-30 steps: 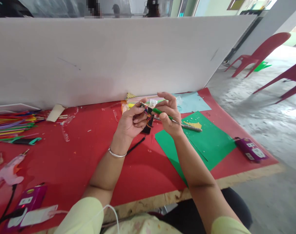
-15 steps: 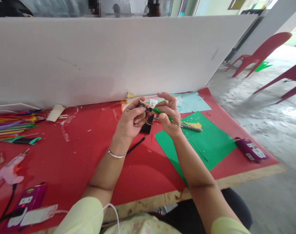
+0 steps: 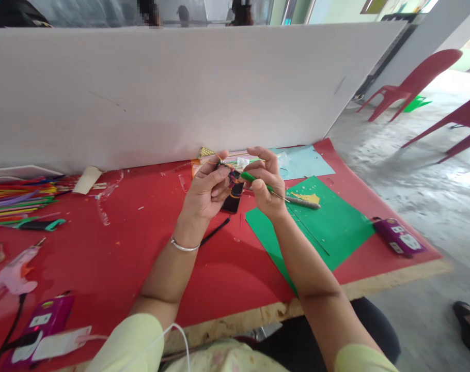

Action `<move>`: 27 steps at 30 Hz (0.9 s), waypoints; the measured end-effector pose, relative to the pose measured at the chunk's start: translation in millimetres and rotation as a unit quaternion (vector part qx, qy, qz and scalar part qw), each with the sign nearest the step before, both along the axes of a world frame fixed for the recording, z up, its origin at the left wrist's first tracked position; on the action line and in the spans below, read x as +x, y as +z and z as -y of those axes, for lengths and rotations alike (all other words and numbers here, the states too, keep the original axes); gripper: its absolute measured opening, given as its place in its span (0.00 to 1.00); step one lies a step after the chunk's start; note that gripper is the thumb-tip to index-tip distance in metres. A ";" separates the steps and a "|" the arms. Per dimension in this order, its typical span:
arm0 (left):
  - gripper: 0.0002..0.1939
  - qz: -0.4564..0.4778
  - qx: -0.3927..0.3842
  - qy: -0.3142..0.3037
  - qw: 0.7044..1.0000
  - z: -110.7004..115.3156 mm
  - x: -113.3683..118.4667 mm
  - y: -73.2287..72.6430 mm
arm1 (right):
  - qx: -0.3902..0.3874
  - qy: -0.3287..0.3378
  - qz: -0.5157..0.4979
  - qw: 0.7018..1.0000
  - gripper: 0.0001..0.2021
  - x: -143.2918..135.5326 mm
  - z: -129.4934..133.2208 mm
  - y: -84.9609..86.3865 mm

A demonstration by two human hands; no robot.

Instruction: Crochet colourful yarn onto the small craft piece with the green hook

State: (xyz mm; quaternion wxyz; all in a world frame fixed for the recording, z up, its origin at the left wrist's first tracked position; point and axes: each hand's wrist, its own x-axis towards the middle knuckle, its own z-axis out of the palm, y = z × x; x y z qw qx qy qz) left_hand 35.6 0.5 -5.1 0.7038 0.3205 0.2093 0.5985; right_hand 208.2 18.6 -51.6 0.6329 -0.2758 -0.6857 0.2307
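Note:
Over the red-covered table, my left hand pinches a small multicoloured piece of yarn work between thumb and fingers, with an orange strand at its top. My right hand is closed around a slim tool with a green handle and a thin metal shaft that points down and right. The handle's upper end is close to the yarn piece; whether they touch is unclear. Beneath the hands lies a black phone-like object, partly covered by them.
A green sheet lies on the right, with a grey stick and yellow scrap on it. Purple boxes stand at both sides. At left are a pink glue gun and coloured pipe cleaners. A white panel rises behind.
My hands keep nearly the same pose, with slight movement of the fingers at the yarn piece. A dark shoe has come into view at the lower right edge.

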 end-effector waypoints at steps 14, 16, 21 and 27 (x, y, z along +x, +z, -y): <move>0.13 -0.001 -0.052 0.003 0.999 1.9 0.7 5.7 | 0.055 -0.064 0.019 0.996 0.26 10.9 -14.9 -8.1; 0.13 -0.002 -0.055 -0.001 0.999 1.7 -2.1 7.2 | 0.062 -0.054 0.024 0.996 0.26 14.5 -16.2 -4.9; 0.13 -0.019 -0.069 -0.008 0.997 0.1 -6.2 10.0 | 0.048 -0.034 0.046 0.997 0.26 24.2 -17.9 0.9; 0.13 -0.018 -0.070 -0.020 0.997 -1.9 -8.9 10.6 | 0.090 -0.037 0.097 0.991 0.21 36.6 -17.0 6.8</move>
